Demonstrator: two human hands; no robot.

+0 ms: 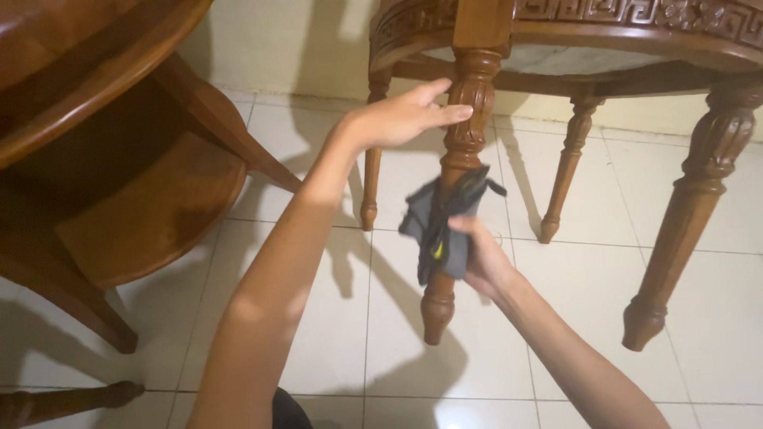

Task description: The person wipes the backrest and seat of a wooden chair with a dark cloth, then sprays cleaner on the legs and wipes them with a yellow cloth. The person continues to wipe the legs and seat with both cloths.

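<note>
- Head view: the left hand (401,117) sat at roughly 12 o'clock of the frame centre, fingers stretched out nearly flat and held together, fingertips touching the upper part of the carved table leg (459,159); it gripped nothing.
- The right hand (481,258) lay at about 5 o'clock from the left hand, fingers curled tight around a dark grey cloth (441,218), which was pressed against and partly wrapped round the middle of the same leg.
- A small yellow mark showed on the cloth; one corner stuck out toward 3 o'clock.
- The leg belonged to a carved wooden table (604,24) with a pale stone top, at 12 to 2 o'clock; three more turned legs were visible, the thickest at 3 o'clock.
- A round two-tier wooden table (119,159) occupied 9 to 11 o'clock, well apart from both hands.
- Another turned wooden leg (63,401) lay low at 8 o'clock.
- The white tiled floor (358,334) ran beneath everything, carrying shadows of the arms and leg.
</note>
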